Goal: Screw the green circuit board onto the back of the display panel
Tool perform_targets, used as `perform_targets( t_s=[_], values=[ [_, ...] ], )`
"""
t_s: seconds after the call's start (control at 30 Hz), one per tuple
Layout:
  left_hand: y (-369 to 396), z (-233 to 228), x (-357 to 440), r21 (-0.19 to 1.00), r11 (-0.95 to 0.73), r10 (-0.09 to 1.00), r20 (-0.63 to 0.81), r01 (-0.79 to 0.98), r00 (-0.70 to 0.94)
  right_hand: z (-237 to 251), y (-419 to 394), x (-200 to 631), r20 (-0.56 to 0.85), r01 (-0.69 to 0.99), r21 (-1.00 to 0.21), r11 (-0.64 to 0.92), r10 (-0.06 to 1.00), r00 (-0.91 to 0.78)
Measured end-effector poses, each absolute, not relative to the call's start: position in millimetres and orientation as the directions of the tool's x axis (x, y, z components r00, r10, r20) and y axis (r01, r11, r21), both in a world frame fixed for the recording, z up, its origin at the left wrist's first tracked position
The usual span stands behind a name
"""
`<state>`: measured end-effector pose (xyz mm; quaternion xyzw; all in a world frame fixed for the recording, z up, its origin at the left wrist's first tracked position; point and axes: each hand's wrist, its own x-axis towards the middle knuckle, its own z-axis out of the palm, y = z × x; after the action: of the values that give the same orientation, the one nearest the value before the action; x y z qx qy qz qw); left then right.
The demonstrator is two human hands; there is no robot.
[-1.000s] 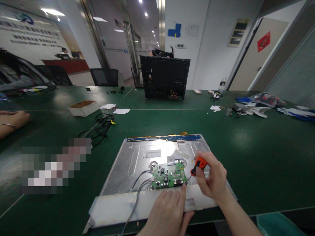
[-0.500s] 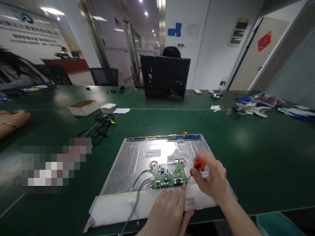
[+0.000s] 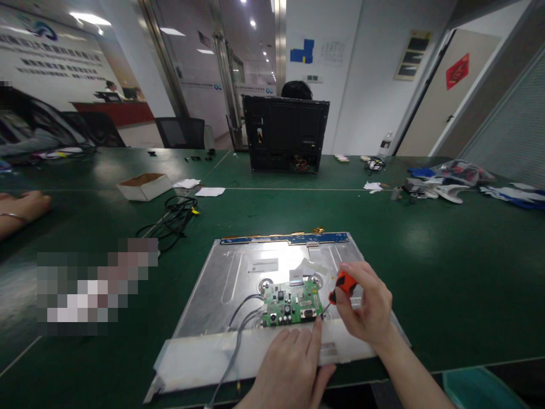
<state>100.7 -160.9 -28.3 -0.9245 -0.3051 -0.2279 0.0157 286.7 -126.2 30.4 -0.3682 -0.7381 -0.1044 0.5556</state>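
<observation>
A silver metal display panel (image 3: 238, 272) lies back-up on the green table, with a small green circuit board (image 3: 292, 305) near its front edge. My right hand (image 3: 367, 309) grips an orange-handled screwdriver (image 3: 342, 285), whose tip meets the board's right front corner. My left hand (image 3: 292, 363) rests flat on the panel's front edge, its index finger beside that same corner. Grey cables (image 3: 238, 326) run from the board's left side toward me.
A black computer case (image 3: 285, 133) stands at the far side with a person's head behind it. A white box (image 3: 145, 186) and black cables (image 3: 172, 218) lie to the left. Another person's hand (image 3: 21, 207) rests at the left edge. Bags and parts (image 3: 447, 182) sit at right.
My right hand has shifted slightly on the screwdriver handle, as if turning it. My left hand and the panel have stayed in place.
</observation>
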Motion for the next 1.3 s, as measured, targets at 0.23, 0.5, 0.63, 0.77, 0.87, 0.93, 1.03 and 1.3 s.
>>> perform_targets(
  t_s=[0.23,0.5,0.63,0.77,0.87,0.93,1.03,1.3],
  values=[
    [-161.6,-28.4,100.3,0.111,-0.814,0.555,0.442,0.571,0.705,32.1,-124.6,285.6,0.91,0.675,-0.232,0.701,0.401,-0.104],
    [-161.6,-26.8,100.3,0.103,-0.814,0.556,0.423,0.572,0.715,37.9,-126.4,284.0,0.892,0.642,-0.245,0.726,0.429,-0.145],
    [-161.7,-27.2,100.2,0.089,-0.812,0.554,0.426,0.577,0.715,37.3,-128.5,285.4,0.881,0.642,-0.259,0.722,0.449,-0.148],
    [-161.8,-27.1,99.8,0.103,-0.813,0.558,0.419,0.573,0.716,34.8,-128.0,286.1,0.887,0.632,-0.264,0.729,0.441,-0.138],
    [-161.4,-27.3,99.5,0.114,-0.815,0.557,0.421,0.568,0.716,33.1,-126.8,285.7,0.894,0.63,-0.257,0.733,0.428,-0.133],
    [-161.1,-27.6,99.3,0.112,-0.818,0.553,0.425,0.564,0.717,32.6,-126.2,285.1,0.9,0.642,-0.249,0.725,0.418,-0.123],
    [-160.9,-28.4,99.3,0.104,-0.816,0.553,0.426,0.569,0.716,32.8,-125.5,284.1,0.911,0.665,-0.225,0.713,0.395,-0.115],
    [-161.7,-29.5,100.0,0.116,-0.812,0.564,0.408,0.572,0.719,36.2,-124.9,283.1,0.922,0.704,-0.182,0.686,0.368,-0.119]
  ],
)
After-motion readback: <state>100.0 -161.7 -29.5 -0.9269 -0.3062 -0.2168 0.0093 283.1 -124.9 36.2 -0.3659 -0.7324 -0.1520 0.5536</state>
